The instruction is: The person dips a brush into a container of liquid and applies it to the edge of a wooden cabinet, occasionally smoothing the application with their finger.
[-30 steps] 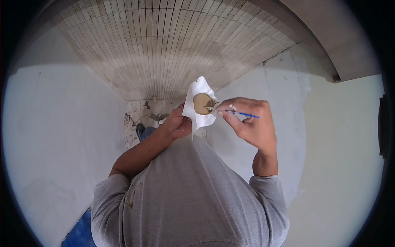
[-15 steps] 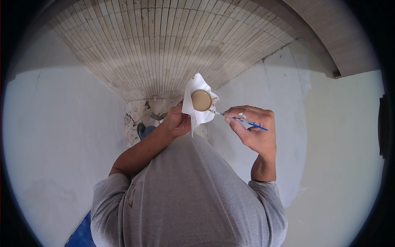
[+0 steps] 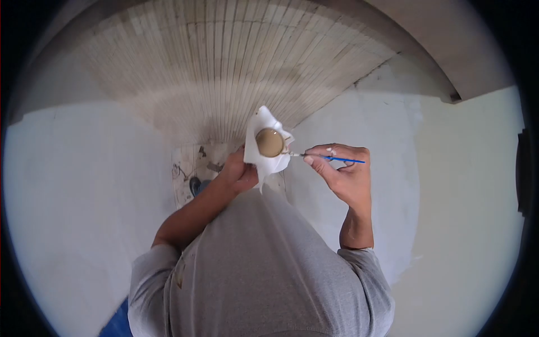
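Observation:
A round cup of tan liquid [image 3: 270,142] sits within a crumpled white sheet [image 3: 264,118]. My left hand [image 3: 240,171] is wrapped round the cup and sheet from the left and below; some fingers are hidden behind them. On the right, my right hand [image 3: 341,168] pinches a thin brush with a blue handle [image 3: 343,160]. The brush lies nearly level, its tip at the right rim of the cup. Whitish marks show on the fingers of my right hand.
A slatted beige surface [image 3: 224,73] spreads across the top, with pale wall surfaces [image 3: 84,185] at both sides. Below my left forearm, a dark shoe [image 3: 195,186] stands on a stained floor strip [image 3: 185,157]. Something blue [image 3: 119,323] shows at the lower left.
The cup, sheet and my left hand have shifted slightly left in view, the cup also a little down. The brush has turned from slanting down to the right to nearly level. The view has shifted slightly.

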Motion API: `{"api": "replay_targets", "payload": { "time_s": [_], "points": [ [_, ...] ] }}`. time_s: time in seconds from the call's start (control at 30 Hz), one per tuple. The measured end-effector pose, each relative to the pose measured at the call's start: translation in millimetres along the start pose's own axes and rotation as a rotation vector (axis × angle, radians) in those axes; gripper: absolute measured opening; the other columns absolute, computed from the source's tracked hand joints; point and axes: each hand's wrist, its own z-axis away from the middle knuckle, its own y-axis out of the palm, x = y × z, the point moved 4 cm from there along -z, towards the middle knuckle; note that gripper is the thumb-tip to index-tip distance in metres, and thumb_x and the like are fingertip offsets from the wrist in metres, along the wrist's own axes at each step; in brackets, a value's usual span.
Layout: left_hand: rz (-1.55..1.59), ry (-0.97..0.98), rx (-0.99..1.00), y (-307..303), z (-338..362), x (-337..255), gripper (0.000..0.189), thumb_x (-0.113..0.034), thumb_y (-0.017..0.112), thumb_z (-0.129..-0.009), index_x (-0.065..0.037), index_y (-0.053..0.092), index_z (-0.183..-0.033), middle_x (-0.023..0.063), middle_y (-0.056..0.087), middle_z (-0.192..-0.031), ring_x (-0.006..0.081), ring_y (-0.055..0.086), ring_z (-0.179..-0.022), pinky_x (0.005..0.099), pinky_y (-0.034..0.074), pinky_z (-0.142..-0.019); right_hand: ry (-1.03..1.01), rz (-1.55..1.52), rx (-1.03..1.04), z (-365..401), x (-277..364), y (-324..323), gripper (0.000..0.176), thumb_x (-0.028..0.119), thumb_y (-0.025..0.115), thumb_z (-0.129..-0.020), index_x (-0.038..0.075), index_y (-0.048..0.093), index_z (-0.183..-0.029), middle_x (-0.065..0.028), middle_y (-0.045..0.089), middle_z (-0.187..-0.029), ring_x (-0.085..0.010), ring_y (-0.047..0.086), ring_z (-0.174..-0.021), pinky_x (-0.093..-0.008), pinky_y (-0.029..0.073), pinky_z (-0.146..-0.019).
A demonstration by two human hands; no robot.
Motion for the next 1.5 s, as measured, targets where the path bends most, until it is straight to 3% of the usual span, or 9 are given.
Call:
{"api": "replay_targets", "payload": {
  "time_s": [0.07,0.27,0.37,0.5,0.6,0.8,1.0,1.27,1.5],
  "points": [
    [0.012,-0.011,0.065,2.9,-2.9,1.7,0.062,-0.03,0.058,-0.097,-0.003,0.036,-0.148,0.0198,0.052,-0.14,0.0319,0.055,-0.127,0.0469,0.046,-0.108,0.016,-0.032,0.003,2.7,2.0,-2.7,0.007,0.0,0.077,-0.081,-0.001,0.077,-0.088,-0.0098,0.076,-0.081,-0.0156,0.071,-0.07,-0.0276,0.056,-0.067],
    [-0.058,0.059,-0.068,30.2,-7.8,-4.0,0.05,-0.043,0.042,-0.105,-0.009,0.049,-0.14,0.0128,0.06,-0.131,0.031,0.061,-0.116,0.046,0.055,-0.096,0.023,0.043,0.016,6.0,17.8,-5.8,0.007,-0.001,0.074,-0.084,0.0,0.077,-0.09,-0.0095,0.076,-0.085,-0.0156,0.07,-0.072,-0.0277,0.055,-0.067],
    [-0.175,0.082,0.034,6.6,-12.1,-8.9,0.058,-0.042,0.046,-0.102,-0.009,0.038,-0.149,0.0156,0.056,-0.136,0.0308,0.057,-0.124,0.0483,0.048,-0.104,0.007,-0.052,-0.005,9.2,6.7,-11.0,0.012,0.01,0.073,-0.086,0.003,0.077,-0.095,-0.0091,0.076,-0.086,-0.0163,0.07,-0.071,-0.0288,0.055,-0.065],
    [-0.287,0.268,-0.172,22.0,-16.9,-7.8,0.047,-0.038,0.043,-0.105,-0.014,0.045,-0.145,0.0088,0.059,-0.134,0.0315,0.058,-0.122,0.0473,0.048,-0.106,0.086,-0.3,-0.02,14.3,-0.7,-15.5,0.014,0.012,0.071,-0.089,0.004,0.075,-0.1,-0.0057,0.075,-0.088,-0.0116,0.069,-0.073,-0.0273,0.054,-0.068],
    [0.031,0.11,-0.109,27.1,-6.9,-18.3,0.044,-0.037,0.046,-0.105,-0.013,0.051,-0.141,0.0088,0.061,-0.133,0.0319,0.058,-0.121,0.0476,0.048,-0.107,-0.013,-0.453,-0.238,13.1,-6.3,-12.3,0.014,0.007,0.072,-0.09,0.001,0.072,-0.101,-0.0064,0.073,-0.089,-0.0102,0.067,-0.075,-0.0263,0.054,-0.07],
    [0.021,0.113,-0.136,16.7,-0.5,-30.7,0.044,-0.036,0.054,-0.101,-0.012,0.055,-0.138,0.01,0.061,-0.135,0.0306,0.058,-0.122,0.0471,0.047,-0.108,-0.237,-0.624,-0.593,9.1,-11.7,-73.6,0.012,0.003,0.07,-0.09,-0.004,0.067,-0.099,-0.0143,0.072,-0.09,-0.0173,0.07,-0.079,-0.0286,0.057,-0.07],
    [0.112,-0.002,-0.175,-14.3,11.0,-49.5,0.047,-0.038,0.057,-0.099,-0.012,0.054,-0.138,0.0112,0.06,-0.136,0.0328,0.056,-0.125,0.0488,0.05,-0.105,-0.454,-0.854,-0.744,-14.3,-13.1,-114.9,0.015,0.007,0.067,-0.093,-0.002,0.062,-0.103,-0.0145,0.071,-0.093,-0.0188,0.07,-0.077,-0.0307,0.058,-0.069],
    [0.198,-0.089,-0.071,-1.4,26.7,-44.7,0.057,-0.05,0.057,-0.096,-0.014,0.053,-0.14,0.0148,0.057,-0.138,0.0376,0.052,-0.128,0.059,0.058,-0.088,-0.54,-0.691,-0.807,-49.1,-7.5,-157.6,0.02,0.02,0.067,-0.097,0.002,0.06,-0.1,-0.017,0.072,-0.104,-0.0176,0.07,-0.081,-0.0302,0.056,-0.074],
    [0.16,0.084,-0.236,-20.5,26.9,-56.3,0.053,-0.046,0.057,-0.098,-0.014,0.053,-0.14,0.0151,0.058,-0.137,0.0383,0.052,-0.128,0.0556,0.059,-0.089,-0.657,-0.506,-0.839,-62.2,6.1,-173.6,0.021,0.023,0.066,-0.098,0.003,0.059,-0.098,-0.0176,0.071,-0.111,-0.016,0.067,-0.093,-0.0301,0.055,-0.083]
  ]
}}
